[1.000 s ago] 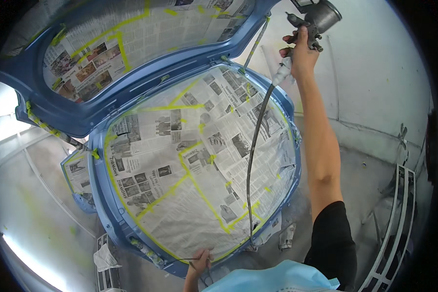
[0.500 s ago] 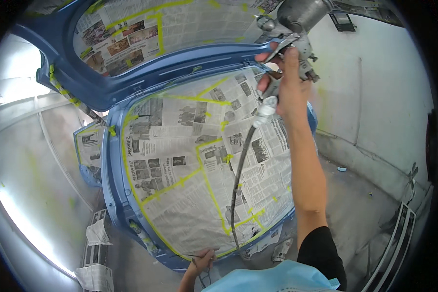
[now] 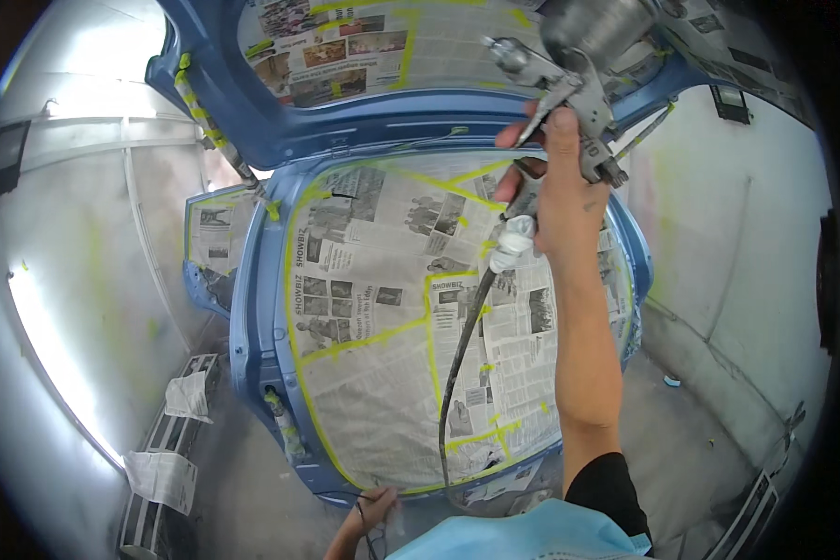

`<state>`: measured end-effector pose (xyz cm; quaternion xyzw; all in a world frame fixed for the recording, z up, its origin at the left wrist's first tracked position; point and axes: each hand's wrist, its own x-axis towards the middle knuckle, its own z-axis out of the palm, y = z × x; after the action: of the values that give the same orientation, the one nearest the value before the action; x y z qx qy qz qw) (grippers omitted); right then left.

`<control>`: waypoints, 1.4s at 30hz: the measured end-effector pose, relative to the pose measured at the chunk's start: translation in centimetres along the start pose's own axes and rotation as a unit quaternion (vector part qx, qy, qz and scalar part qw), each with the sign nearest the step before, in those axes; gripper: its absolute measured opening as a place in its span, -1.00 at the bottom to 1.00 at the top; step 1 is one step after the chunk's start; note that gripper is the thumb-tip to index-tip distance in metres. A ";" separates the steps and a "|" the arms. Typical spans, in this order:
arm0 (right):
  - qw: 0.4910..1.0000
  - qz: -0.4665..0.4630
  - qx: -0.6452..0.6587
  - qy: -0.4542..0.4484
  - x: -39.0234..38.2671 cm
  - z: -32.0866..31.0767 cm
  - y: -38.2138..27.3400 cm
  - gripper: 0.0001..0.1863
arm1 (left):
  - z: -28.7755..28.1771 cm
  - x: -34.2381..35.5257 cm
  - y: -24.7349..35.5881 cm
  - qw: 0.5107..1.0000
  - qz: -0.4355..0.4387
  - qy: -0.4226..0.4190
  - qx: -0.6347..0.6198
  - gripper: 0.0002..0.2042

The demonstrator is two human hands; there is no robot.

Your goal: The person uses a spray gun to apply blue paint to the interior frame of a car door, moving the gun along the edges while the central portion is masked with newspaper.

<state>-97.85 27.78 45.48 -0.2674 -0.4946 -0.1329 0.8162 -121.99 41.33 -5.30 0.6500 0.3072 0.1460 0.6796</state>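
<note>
My right hand (image 3: 569, 187) is raised high and wrapped round the handle of a metal spray gun (image 3: 574, 103) with a large grey cup. Its nozzle points left, close to the raised blue tailgate (image 3: 383, 121). White wrapping covers the joint below the handle, and a dark air hose (image 3: 459, 359) hangs from there. At the lower edge, my left hand (image 3: 375, 509) is closed round a thin dark hose or cord, which loops beside the wrist. Past my hands, the blue car body (image 3: 266, 373) has its rear opening covered with taped newspaper (image 3: 364, 387).
Yellow-green tape wraps a tailgate strut (image 3: 213, 126). Left, paper sheets (image 3: 163, 481) drape over a slatted metal rack beside a bright wall light (image 3: 51, 336). Another metal rack (image 3: 751, 523) stands at the lower right. A small blue-white object (image 3: 672, 381) lies on the floor.
My view has swung left, so the car and racks appear farther right. The spray gun remains raised in my right hand, and my left hand still grips the thin dark hose or cord.
</note>
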 end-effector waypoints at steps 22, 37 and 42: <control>0.998 -0.006 0.021 -0.056 -2.1 6.8 -1.6 -0.65 | -0.5 -3.8 0.1 0.999 0.010 0.026 -0.041 -0.69; 0.981 0.174 -0.045 -0.072 -0.3 5.8 11.1 -0.58 | -0.1 -5.3 -0.5 0.996 0.036 0.033 -0.072 -0.70; 0.977 0.192 -0.049 -0.077 0.9 3.6 15.1 -0.54 | -1.0 -6.0 -1.4 0.996 0.009 0.038 -0.079 -0.69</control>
<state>-92.82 42.27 43.04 -0.4064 -0.4886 0.0229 0.7717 -127.48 38.33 -5.29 0.5912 0.3144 0.2009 0.7151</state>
